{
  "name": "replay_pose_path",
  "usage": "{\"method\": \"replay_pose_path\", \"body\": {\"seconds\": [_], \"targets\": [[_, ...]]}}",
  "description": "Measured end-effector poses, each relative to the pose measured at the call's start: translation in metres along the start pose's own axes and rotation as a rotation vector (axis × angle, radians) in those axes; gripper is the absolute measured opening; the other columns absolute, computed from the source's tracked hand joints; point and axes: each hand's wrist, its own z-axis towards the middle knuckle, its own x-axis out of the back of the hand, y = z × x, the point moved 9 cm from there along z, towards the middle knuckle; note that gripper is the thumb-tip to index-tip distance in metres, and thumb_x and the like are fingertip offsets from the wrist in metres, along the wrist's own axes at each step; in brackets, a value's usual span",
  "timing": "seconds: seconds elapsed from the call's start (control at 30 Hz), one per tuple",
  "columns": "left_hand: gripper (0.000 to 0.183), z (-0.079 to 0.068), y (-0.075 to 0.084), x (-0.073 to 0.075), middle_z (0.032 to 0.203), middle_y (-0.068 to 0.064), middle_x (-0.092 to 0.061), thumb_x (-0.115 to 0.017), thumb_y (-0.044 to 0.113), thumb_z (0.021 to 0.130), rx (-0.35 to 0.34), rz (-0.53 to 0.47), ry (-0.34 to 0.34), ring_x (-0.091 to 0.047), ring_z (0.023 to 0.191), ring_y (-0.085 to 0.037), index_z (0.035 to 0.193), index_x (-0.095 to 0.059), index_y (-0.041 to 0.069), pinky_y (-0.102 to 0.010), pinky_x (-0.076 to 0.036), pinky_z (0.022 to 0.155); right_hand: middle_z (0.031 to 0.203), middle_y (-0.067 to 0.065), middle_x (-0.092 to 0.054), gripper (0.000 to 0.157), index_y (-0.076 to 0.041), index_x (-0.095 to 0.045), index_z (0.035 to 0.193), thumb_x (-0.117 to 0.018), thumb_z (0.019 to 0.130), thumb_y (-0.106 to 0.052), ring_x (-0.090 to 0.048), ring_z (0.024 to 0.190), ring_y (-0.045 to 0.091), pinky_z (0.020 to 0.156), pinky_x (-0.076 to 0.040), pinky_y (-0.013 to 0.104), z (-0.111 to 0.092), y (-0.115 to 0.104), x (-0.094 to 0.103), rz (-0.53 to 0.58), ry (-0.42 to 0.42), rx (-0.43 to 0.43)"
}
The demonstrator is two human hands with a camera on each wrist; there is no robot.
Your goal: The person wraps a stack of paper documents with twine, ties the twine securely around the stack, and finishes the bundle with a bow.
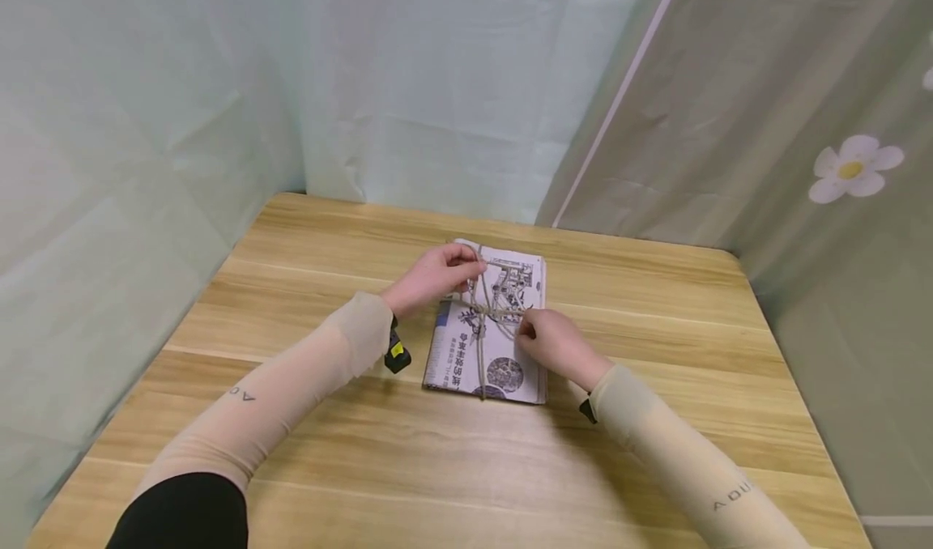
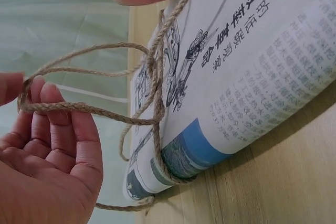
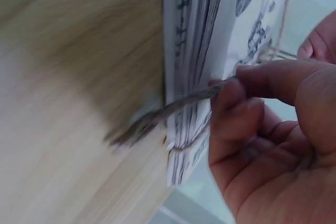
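Observation:
A folded stack of newspapers (image 1: 452, 355) lies on the table, bound crosswise with brown twine (image 2: 157, 77) that meets in a knot near the middle. Above its far left part, my left hand (image 1: 443, 272) pinches a loop of the twine between thumb and fingers; in the left wrist view the loop stretches from the fingertips to the knot. My right hand (image 1: 555, 342) is over the stack's right edge. Between its thumb and index finger it pinches a twine end (image 3: 184, 100), whose frayed tip sticks out past the newspapers in the right wrist view.
The wooden table (image 1: 350, 460) extends around the stack on all sides. A pale curtain (image 1: 466, 87) hangs along its back and left, and a grey curtain (image 1: 787, 290) with white flowers along the right. A black wrist camera (image 1: 397, 356) hangs under the left wrist.

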Motion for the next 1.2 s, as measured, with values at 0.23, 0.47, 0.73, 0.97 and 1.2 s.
{"method": "replay_pose_path", "body": {"seconds": [0.23, 0.47, 0.73, 0.97, 1.2], "targets": [[0.032, 0.002, -0.002, -0.002, 0.114, -0.027, -0.058, -0.061, 0.034, 0.100, 0.018, -0.022, -0.017, -0.056, 0.079, -0.022, 0.113, -0.062, 0.005, -0.056, -0.049, 0.090, 0.094, 0.009, -0.066, 0.021, 0.001, -0.068, 0.111, -0.064, 0.092, -0.005, -0.061, 0.081, 0.022, 0.074, -0.054, 0.038, -0.024, 0.014, 0.016, 0.129, 0.067, 0.016], [0.025, 0.003, 0.000, -0.003, 0.108, -0.022, -0.060, -0.064, 0.029, 0.098, 0.024, -0.025, -0.021, -0.055, 0.079, -0.020, 0.109, -0.063, 0.008, -0.058, -0.047, 0.089, 0.087, 0.013, -0.067, 0.014, 0.001, -0.065, 0.104, -0.064, 0.094, -0.009, -0.064, 0.077, 0.034, 0.063, -0.057, 0.040, -0.046, 0.027, 0.043, 0.542, 0.129, -0.062], [0.028, 0.005, 0.002, -0.001, 0.112, -0.025, -0.058, -0.068, 0.035, 0.094, 0.006, 0.036, -0.005, -0.056, 0.085, -0.024, 0.110, -0.064, 0.013, -0.059, -0.047, 0.089, 0.096, 0.016, -0.070, 0.013, 0.001, -0.061, 0.102, -0.068, 0.093, -0.006, -0.067, 0.087, 0.041, 0.074, -0.058, 0.050, -0.048, -0.007, 0.050, 0.827, 0.126, 0.098], [0.027, 0.005, 0.002, 0.000, 0.115, -0.027, -0.058, -0.068, 0.036, 0.094, -0.005, 0.059, -0.007, -0.056, 0.085, -0.025, 0.110, -0.065, 0.014, -0.060, -0.047, 0.089, 0.101, 0.001, -0.072, 0.007, -0.014, -0.069, 0.099, -0.071, 0.093, -0.015, -0.068, 0.082, 0.024, 0.072, -0.058, 0.036, -0.033, -0.036, 0.043, 0.693, 0.180, 0.231], [0.024, 0.004, 0.003, -0.003, 0.109, -0.028, -0.057, -0.067, 0.033, 0.096, -0.032, 0.047, -0.016, -0.055, 0.078, -0.022, 0.109, -0.065, 0.013, -0.059, -0.048, 0.086, 0.098, -0.007, -0.069, 0.010, -0.018, -0.070, 0.094, -0.073, 0.089, -0.009, -0.062, 0.084, 0.007, 0.072, -0.054, 0.023, -0.020, -0.060, 0.038, 0.160, 0.337, 0.442]]}}
